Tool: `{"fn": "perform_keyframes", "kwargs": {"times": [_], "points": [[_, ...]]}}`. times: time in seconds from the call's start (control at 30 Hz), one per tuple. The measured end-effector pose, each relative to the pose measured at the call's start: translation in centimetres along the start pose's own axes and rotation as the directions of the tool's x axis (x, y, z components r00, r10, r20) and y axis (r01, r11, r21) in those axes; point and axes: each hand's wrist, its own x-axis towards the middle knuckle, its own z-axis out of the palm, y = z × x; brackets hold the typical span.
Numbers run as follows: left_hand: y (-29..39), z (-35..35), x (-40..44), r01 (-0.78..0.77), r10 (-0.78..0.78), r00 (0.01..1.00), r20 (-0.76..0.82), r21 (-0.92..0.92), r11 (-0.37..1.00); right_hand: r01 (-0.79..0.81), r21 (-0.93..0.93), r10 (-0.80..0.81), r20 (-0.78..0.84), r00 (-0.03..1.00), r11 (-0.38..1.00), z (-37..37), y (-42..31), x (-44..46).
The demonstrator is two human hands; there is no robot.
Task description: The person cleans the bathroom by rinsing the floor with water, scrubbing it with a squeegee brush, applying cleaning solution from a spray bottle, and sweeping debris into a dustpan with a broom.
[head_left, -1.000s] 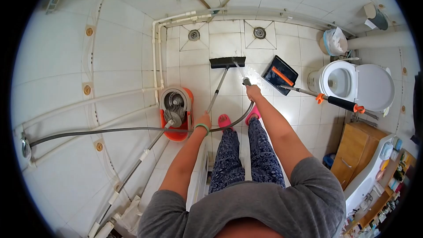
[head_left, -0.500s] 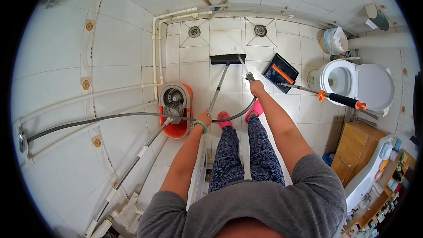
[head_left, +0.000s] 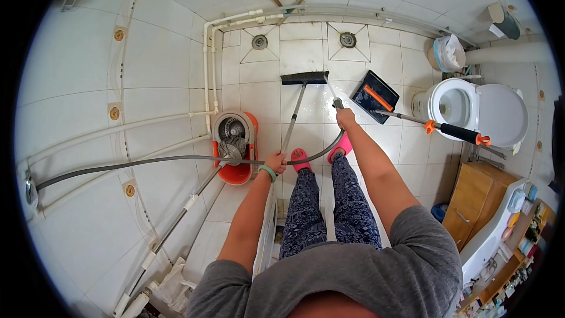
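- Across the tiled floor (head_left: 259, 99), ahead of the feet and short of the round drains (head_left: 259, 42), sits the black head of a broom (head_left: 304, 78), bristle edge turned away from the person.
- The left grip (head_left: 276, 163) is wrapped around the broom's slim metal handle; the right grip (head_left: 346, 119) is curled around a sprayer (head_left: 338, 103), whose thin, pale jet points at the right end of the broom head.
- Glazed tiles with a watery sheen could let the pink slippers (head_left: 300, 158) slide, especially if weight shifts during a long reach.
- The flexible grey hose (head_left: 182, 157) spans from the wall past the left grip; whether those fingers also pinch it cannot be told. A sharp tug could snag it on the bucket (head_left: 238, 175) or the mop (head_left: 233, 146) and upset either.
- Water hitting stiff bristles at an angle could splash back toward the trousers (head_left: 303, 206) or into the nearby dustpan (head_left: 385, 89).
- The dustpan's long handle overlaps the toilet (head_left: 452, 106) in view; a swinging right elbow could knock it.
- Textures vary: limp, stringy mop fibres, glossy orange bucket plastic, patterned cloth trousers, a shallow black pan with an orange strip, and smooth, rounded white toilet ceramic.
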Motion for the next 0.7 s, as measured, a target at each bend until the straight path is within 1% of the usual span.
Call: {"fn": "perform_keyframes", "kwargs": {"times": [0.1, 0.17, 0.2, 0.23, 0.27, 0.3, 0.37, 0.43, 0.47, 0.5, 0.57, 0.6, 0.67, 0.7], "points": [[0.0, 0.4, 0.0, 0.046, -0.047, 0.998, -0.030, -0.037, 0.998, -0.025, 0.018, 0.025, 0.026, 0.999, 1.000, -0.4, 0.3, -0.3], [0.5, 0.8, -0.6, 0.051, -0.052, 0.999, -0.016, -0.024, 0.998, -0.018, 0.106, 0.013, 0.051, 0.999, 0.994, -0.6, 0.3, -0.5], [0.7, 1.0, -0.7, 0.054, -0.054, 0.999, -0.006, -0.011, 0.998, -0.024, 0.107, 0.019, 0.046, 0.999, 0.994, -0.6, 0.4, -0.4], [0.6, 1.0, -0.6, 0.056, -0.056, 0.998, 0.001, -0.006, 0.998, -0.032, 0.127, 0.031, 0.005, 0.999, 0.991, -0.4, 0.5, -0.2], [0.2, 0.8, -0.4, 0.037, -0.037, 0.999, -0.011, 0.005, 0.999, -0.039, 0.149, 0.045, -0.036, 0.998, 0.988, -0.1, 0.5, -0.1], [0.0, 0.7, -0.3, 0.020, -0.020, 1.000, -0.020, 0.021, 1.000, -0.048, 0.154, 0.055, -0.044, 0.997, 0.987, 0.1, 0.5, 0.0], [-0.3, 0.4, -0.5, 0.035, -0.034, 0.999, -0.011, 0.019, 0.999, -0.023, 0.069, 0.021, 0.026, 0.999, 0.997, 0.0, 0.8, 0.4], [-0.5, 0.3, -0.3, 0.049, -0.049, 0.999, -0.007, 0.014, 0.999, -0.052, 0.112, 0.048, 0.044, 0.998, 0.992, 0.0, 0.8, 0.3], [-0.7, 0.2, -0.2, 0.046, -0.046, 0.999, 0.001, 0.010, 0.999, 0.095, 0.065, -0.087, -0.117, 0.989, 0.993, 0.7, 1.3, 0.3], [-0.8, 0.2, -0.1, 0.043, -0.043, 0.999, 0.004, 0.001, 0.999, 0.034, 0.063, -0.032, -0.031, 0.999, 0.997, 0.6, 1.1, 0.5], [-0.9, 0.4, -0.1, 0.037, -0.037, 0.999, -0.010, 0.000, 0.999, 0.066, 0.001, -0.066, -0.021, 0.998, 0.998, 1.0, 1.0, 0.4], [-1.0, 0.5, -0.2, 0.029, -0.029, 0.999, -0.027, -0.003, 1.000, 0.069, -0.001, -0.069, -0.016, 0.997, 0.998, 1.1, 0.8, 0.3], [-0.9, 0.7, -0.3, 0.012, -0.012, 0.999, -0.040, 0.011, 1.000, 0.127, -0.063, -0.119, 0.116, 0.986, 0.990, 1.3, 0.3, 0.4], [-0.9, 0.8, -0.3, -0.004, 0.006, 0.999, -0.047, 0.030, 1.000, 0.137, -0.066, -0.128, 0.125, 0.984, 0.988, 1.1, -0.3, -0.1]]}}
